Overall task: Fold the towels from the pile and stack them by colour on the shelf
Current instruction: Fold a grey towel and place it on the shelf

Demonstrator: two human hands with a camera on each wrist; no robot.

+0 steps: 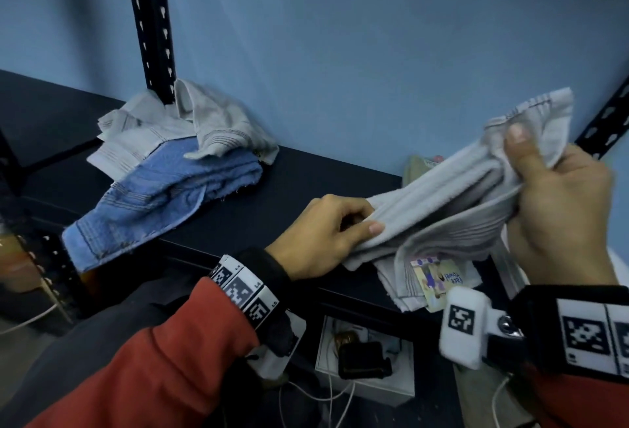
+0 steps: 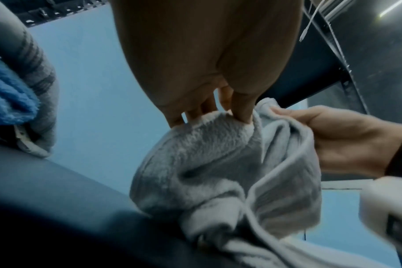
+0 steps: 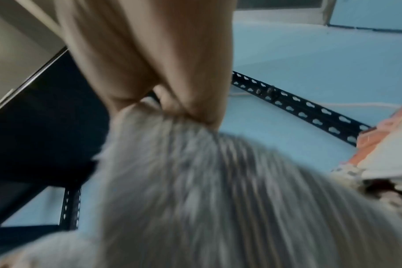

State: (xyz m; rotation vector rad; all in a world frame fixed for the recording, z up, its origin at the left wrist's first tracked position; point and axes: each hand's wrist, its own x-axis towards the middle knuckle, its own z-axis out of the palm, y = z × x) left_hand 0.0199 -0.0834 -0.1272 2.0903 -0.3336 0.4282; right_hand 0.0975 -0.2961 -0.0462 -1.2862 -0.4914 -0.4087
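your right hand (image 1: 558, 210) is clenched on one bunched end of a pale grey terry towel with stitched stripe bands (image 1: 452, 196), thumb pressed over the cloth, lifting that end up and to the right. your left hand (image 1: 326, 233) pinches the lower end of the same towel between thumb and curled fingers (image 2: 243, 108), down close to the front of the dark metal shelf board (image 1: 306, 175). the towel hangs gathered between the two grips, rumpled rather than spread, with a loose corner and a printed paper label (image 1: 439, 281) drooping below your hands over the shelf's edge. whether any of it touches the board is hard to tell.

i judge you are at the start of folding this one: picked up, not yet opened flat. the next move calls for finding two corners of one edge, drawing them apart so the cloth hangs square, then bringing the edges together cleanly.

further left on the shelf, well apart from your hands, lies the unfolded pile: crumpled grey towels (image 1: 204, 121) on top of a blue terry towel (image 1: 170, 196) that hangs over the front edge beside the slotted black upright (image 1: 153, 26). behind the towel you hold, a beige cloth item (image 1: 417, 169) peeks out against the blue wall; it is too hidden to say what it is.
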